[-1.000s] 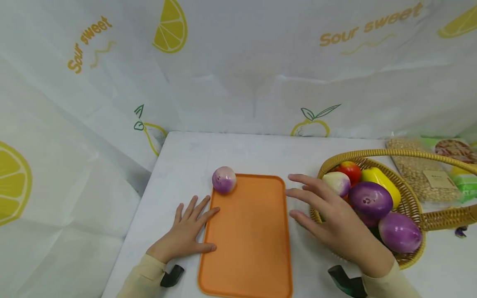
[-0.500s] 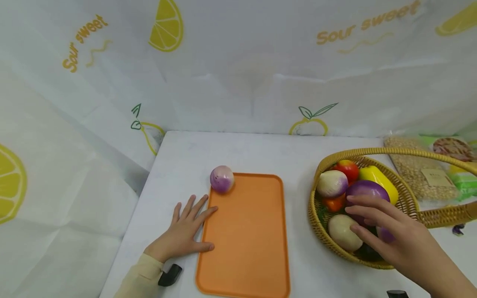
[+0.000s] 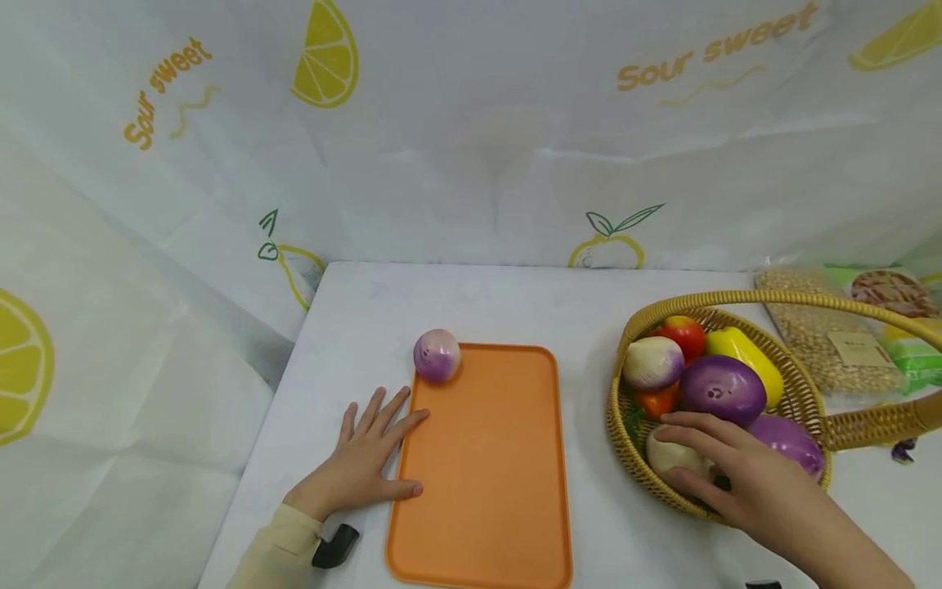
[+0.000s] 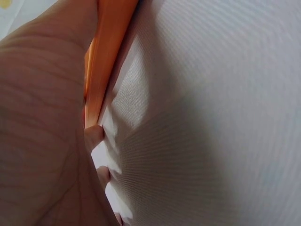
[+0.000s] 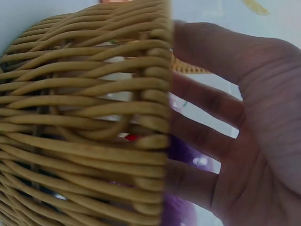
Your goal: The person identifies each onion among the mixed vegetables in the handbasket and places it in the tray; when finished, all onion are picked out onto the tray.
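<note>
My left hand (image 3: pixel 361 466) lies flat with spread fingers at the left edge of the orange tray (image 3: pixel 486 458); its thumb and index finger reach onto the rim. A white-and-purple turnip (image 3: pixel 437 357) sits at the tray's far left corner. On the right, my right hand (image 3: pixel 743 474) reaches into the wicker basket (image 3: pixel 625 446), thumb and fingers spread over a pale round vegetable (image 3: pixel 670 456). In the right wrist view, the wicker wall (image 5: pixel 89 113) hides those fingertips. Under my left palm, the left wrist view shows the tray's side (image 4: pixel 106 56).
The basket also holds another turnip (image 3: pixel 653 363), two purple vegetables, including a glossy dark one (image 3: pixel 721 389), a yellow pepper (image 3: pixel 746 360) and red fruit (image 3: pixel 683 337). Its tall handle (image 3: pixel 780 299) arches over the right side. Bagged grains (image 3: pixel 824 335) lie behind it.
My right hand has moved right from beside the tray to over the basket, then down and slightly left onto the pale vegetable. The left hand, tray and turnip stay in place.
</note>
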